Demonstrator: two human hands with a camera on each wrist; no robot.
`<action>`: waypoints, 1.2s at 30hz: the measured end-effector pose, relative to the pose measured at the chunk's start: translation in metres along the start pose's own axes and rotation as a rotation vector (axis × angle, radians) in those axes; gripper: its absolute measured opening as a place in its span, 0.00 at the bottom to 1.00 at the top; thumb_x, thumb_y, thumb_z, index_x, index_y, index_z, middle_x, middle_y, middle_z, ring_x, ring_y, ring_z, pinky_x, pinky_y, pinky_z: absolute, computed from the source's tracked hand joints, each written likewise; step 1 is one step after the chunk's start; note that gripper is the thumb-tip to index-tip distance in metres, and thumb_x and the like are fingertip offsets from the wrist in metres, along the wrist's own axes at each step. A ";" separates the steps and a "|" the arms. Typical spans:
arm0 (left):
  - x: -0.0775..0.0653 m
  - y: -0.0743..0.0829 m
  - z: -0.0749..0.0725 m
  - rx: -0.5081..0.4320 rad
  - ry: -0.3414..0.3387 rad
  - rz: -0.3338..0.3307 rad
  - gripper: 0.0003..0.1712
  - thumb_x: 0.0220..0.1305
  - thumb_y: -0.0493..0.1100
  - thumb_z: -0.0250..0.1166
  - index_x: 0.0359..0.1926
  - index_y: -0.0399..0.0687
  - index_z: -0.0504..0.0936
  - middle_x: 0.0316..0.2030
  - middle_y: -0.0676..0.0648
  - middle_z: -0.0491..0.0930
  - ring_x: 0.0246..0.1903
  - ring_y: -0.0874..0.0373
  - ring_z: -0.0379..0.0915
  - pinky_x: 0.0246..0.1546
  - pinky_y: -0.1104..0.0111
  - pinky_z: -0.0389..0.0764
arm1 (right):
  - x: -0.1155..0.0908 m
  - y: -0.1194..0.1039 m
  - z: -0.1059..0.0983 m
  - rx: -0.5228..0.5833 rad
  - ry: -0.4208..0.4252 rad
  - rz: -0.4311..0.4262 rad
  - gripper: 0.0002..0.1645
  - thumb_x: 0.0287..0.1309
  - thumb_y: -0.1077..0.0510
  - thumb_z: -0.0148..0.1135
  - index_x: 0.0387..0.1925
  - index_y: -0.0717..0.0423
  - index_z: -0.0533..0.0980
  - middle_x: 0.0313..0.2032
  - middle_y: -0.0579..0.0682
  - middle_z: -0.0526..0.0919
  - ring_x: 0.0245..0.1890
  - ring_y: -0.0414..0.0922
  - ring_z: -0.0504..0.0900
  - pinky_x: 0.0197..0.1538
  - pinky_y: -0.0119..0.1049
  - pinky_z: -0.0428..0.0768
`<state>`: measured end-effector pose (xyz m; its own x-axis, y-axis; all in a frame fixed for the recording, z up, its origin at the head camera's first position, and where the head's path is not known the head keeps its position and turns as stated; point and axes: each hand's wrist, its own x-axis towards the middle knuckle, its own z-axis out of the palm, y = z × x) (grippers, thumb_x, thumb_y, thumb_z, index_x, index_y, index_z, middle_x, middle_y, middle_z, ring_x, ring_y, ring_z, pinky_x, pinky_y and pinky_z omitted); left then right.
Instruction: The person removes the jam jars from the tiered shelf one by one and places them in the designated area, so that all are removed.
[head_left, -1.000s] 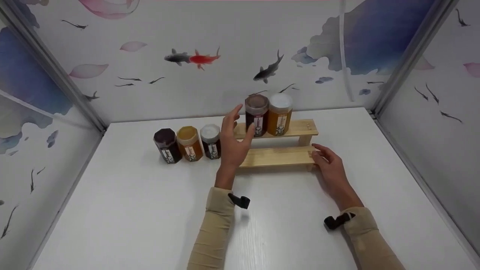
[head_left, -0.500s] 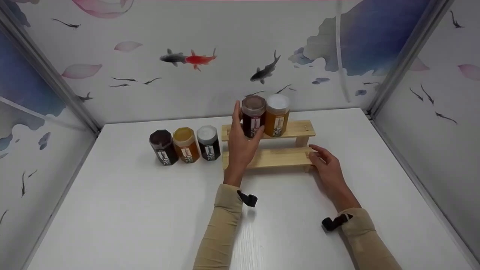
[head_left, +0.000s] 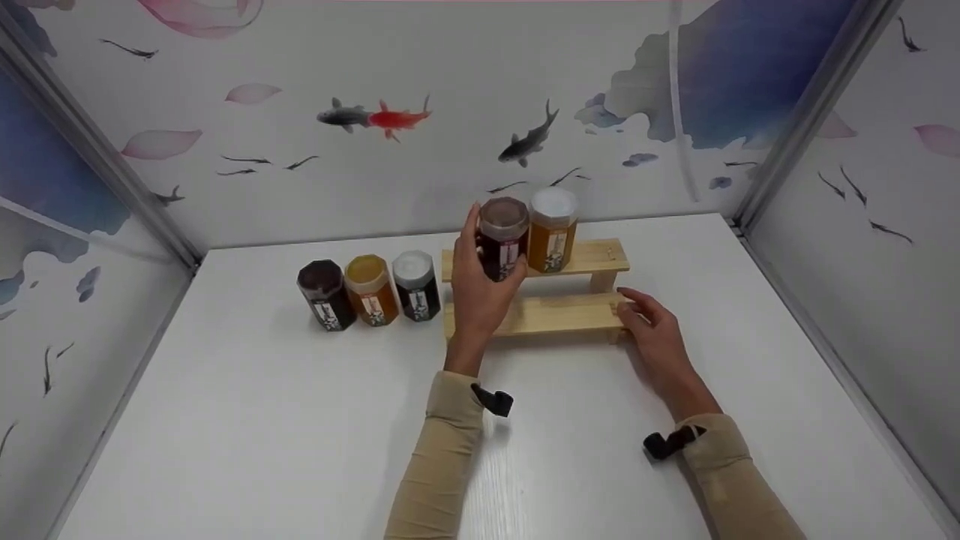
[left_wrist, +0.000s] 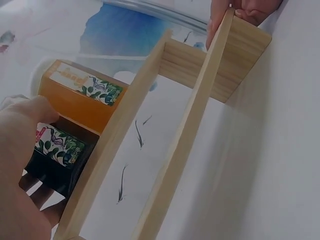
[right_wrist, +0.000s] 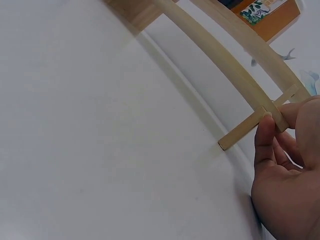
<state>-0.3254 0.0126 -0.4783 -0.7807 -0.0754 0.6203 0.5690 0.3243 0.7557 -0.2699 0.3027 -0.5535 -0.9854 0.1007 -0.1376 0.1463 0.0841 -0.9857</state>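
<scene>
Currently the left hand (head_left: 480, 292) has its thumb and fingers curled round a dark, faceted jar with a brownish lid (head_left: 504, 232) at the upper board of a two-tier pale wooden rack (head_left: 555, 313); whether the jar rests fully there, I cannot tell. The right hand (head_left: 656, 337) pinches the lower board's end between thumb and fingers. An amber jar with a white lid (head_left: 553, 232) stands just right on the upper board. Seemingly unplaced, three jars (head_left: 372, 289) stand left of the rack on the white surface (head_left: 300, 435).
</scene>
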 end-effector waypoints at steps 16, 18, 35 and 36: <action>-0.007 -0.001 -0.034 -0.011 0.060 0.044 0.49 0.66 0.53 0.78 0.83 0.63 0.64 0.71 0.50 0.74 0.64 0.56 0.74 0.56 0.61 0.88 | -0.001 -0.002 0.003 0.012 -0.010 -0.018 0.35 0.80 0.38 0.59 0.80 0.42 0.68 0.66 0.50 0.71 0.68 0.44 0.76 0.62 0.23 0.82; -0.009 -0.002 -0.042 -0.008 0.069 0.049 0.48 0.67 0.53 0.78 0.82 0.64 0.65 0.70 0.51 0.75 0.64 0.57 0.75 0.56 0.61 0.88 | -0.001 -0.002 0.003 0.009 -0.010 -0.020 0.36 0.79 0.38 0.59 0.80 0.42 0.67 0.66 0.50 0.71 0.68 0.44 0.76 0.62 0.22 0.81; -0.028 -0.025 -0.118 0.104 0.131 0.055 0.40 0.65 0.50 0.79 0.75 0.61 0.74 0.62 0.50 0.81 0.60 0.57 0.79 0.52 0.55 0.89 | -0.001 -0.001 0.002 0.024 -0.012 0.003 0.36 0.79 0.37 0.59 0.80 0.41 0.67 0.67 0.50 0.70 0.67 0.44 0.76 0.61 0.24 0.83; -0.029 -0.027 -0.120 0.111 0.130 0.045 0.40 0.65 0.50 0.79 0.75 0.61 0.74 0.62 0.50 0.81 0.60 0.58 0.79 0.52 0.55 0.89 | -0.001 -0.001 0.001 0.021 -0.011 0.003 0.36 0.79 0.37 0.59 0.81 0.42 0.67 0.67 0.50 0.70 0.67 0.44 0.76 0.61 0.24 0.83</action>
<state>-0.2869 -0.1071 -0.4911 -0.7111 -0.1772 0.6804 0.5650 0.4318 0.7031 -0.2693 0.3011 -0.5525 -0.9859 0.0896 -0.1412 0.1471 0.0628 -0.9871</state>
